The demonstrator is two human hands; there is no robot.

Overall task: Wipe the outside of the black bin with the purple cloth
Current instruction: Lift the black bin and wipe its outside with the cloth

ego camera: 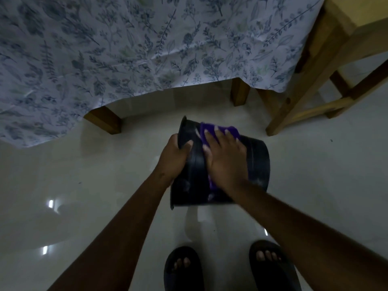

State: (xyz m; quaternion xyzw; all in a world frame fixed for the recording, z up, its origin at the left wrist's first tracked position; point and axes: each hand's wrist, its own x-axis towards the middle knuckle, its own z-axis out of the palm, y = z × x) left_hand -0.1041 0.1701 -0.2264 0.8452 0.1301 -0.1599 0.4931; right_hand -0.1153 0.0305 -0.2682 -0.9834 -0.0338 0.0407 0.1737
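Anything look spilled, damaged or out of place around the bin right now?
Nothing spilled or broken shows. The bin is tipped on its side, rim to the left, held off the floor by the left hand at the rim while the right hand presses the cloth on its wall. Pale smudges remain on the wall.

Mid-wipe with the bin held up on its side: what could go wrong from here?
1. The left hand holds the black bin only by its rim, above the floor; pressure from wiping could twist it loose and drop it near the feet.
2. The purple cloth lies flat under the right hand, not gripped, so it may slide off.
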